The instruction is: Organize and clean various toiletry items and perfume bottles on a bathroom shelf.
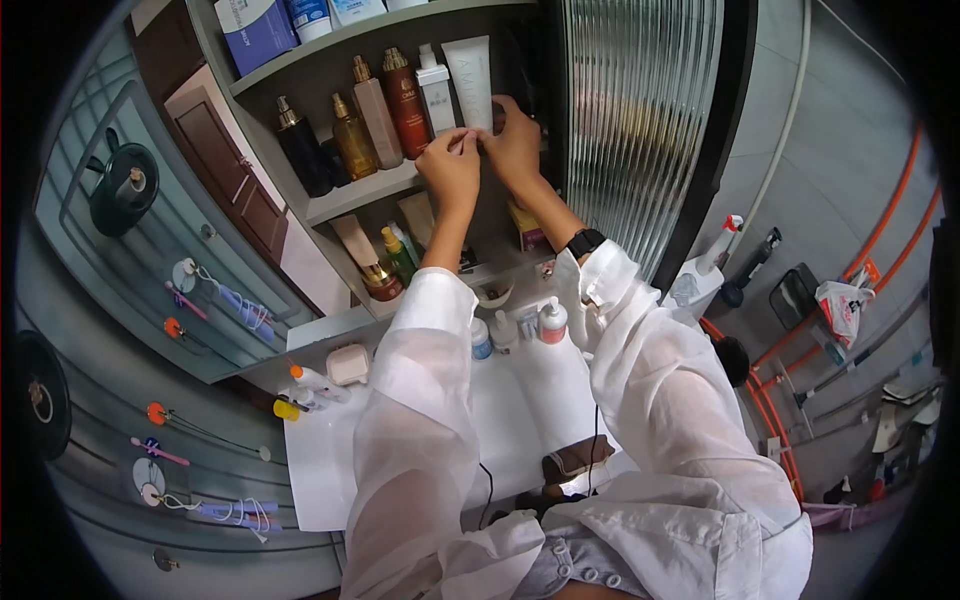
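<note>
My left hand (451, 169) is raised to the middle shelf of a mirror cabinet, its fingers curled together. Beside it, my right hand (516, 144) is bent at the lower right edge of a white squeeze tube (469, 79). The fingertips of both hands meet at the tube's bottom end, which they hide. Whether either hand grips the tube or some small thing cannot be made out. Left of the tube stand a white pump bottle (437, 97), a red-brown bottle (406, 105), a beige bottle (377, 120), an amber bottle (352, 142) and a black bottle (304, 150).
Below the shelf (367, 196), a lower shelf holds a green bottle (400, 255) and a beige tube (354, 240). A ribbed glass door (637, 127) is at the right. On the white washbasin (525, 397) stand a pump bottle (553, 322) and a soap box (349, 364).
</note>
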A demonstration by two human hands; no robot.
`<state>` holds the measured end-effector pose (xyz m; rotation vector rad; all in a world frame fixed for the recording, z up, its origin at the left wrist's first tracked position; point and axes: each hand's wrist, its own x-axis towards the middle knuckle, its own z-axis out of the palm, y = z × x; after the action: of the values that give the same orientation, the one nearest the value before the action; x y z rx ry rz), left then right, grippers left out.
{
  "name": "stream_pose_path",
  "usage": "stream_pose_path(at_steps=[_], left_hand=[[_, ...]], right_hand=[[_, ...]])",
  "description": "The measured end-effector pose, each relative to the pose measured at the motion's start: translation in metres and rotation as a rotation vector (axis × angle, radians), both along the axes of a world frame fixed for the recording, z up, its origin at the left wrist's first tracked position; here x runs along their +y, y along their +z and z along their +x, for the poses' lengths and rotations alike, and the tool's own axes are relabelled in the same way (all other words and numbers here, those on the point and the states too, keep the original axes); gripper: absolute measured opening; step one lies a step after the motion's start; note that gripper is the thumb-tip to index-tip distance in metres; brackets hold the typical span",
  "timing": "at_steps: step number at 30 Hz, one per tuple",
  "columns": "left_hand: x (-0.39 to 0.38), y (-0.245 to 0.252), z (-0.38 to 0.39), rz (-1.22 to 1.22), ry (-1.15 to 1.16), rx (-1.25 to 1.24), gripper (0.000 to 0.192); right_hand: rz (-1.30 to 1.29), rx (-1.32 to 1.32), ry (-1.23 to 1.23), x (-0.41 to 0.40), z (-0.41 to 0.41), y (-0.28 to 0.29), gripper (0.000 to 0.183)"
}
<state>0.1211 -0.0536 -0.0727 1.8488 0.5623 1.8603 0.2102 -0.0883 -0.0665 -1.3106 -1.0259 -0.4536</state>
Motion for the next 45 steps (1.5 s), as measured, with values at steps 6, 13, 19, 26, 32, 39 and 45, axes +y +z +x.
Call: stream_pose_path(at_steps=[6, 13, 19, 26, 32, 39, 45], left_hand=[[0.001, -0.001, -0.001, -0.03, 0.0, 0.028, 0.015], [-0.007, 0.003, -0.002, -0.054, -0.032, 0.065, 0.01], [0.0, 0.003, -0.006, 0.017, 0.0, 0.074, 0.011], [0.005, 0.001, -0.008, -0.009, -0.004, 0.087, 0.017], [-0.001, 0.005, -0.007, -0.01, 0.006, 0.155, 0.013], [0.005, 0.004, -0.011, 0.019, 0.041, 0.168, 0.013], [0.003, 0.003, -0.006, -0.001, 0.031, 0.152, 0.013]], right_hand=[[-0.054, -0.071, -0.004, 0.004, 0.005, -0.007, 0.047], [-0.041, -0.079, 0.03, -0.003, 0.006, -0.009, 0.043], [0.116, -0.263, -0.228, -0.02, -0.016, -0.023, 0.049], [-0.103, -0.125, -0.356, -0.015, -0.024, 0.001, 0.061], [-0.313, 0.002, -0.633, 0.007, -0.006, -0.002, 0.062], [-0.298, -0.043, -0.682, 0.008, -0.006, -0.002, 0.061], [-0.169, -0.029, -0.461, 0.002, -0.003, -0.005, 0.053]])
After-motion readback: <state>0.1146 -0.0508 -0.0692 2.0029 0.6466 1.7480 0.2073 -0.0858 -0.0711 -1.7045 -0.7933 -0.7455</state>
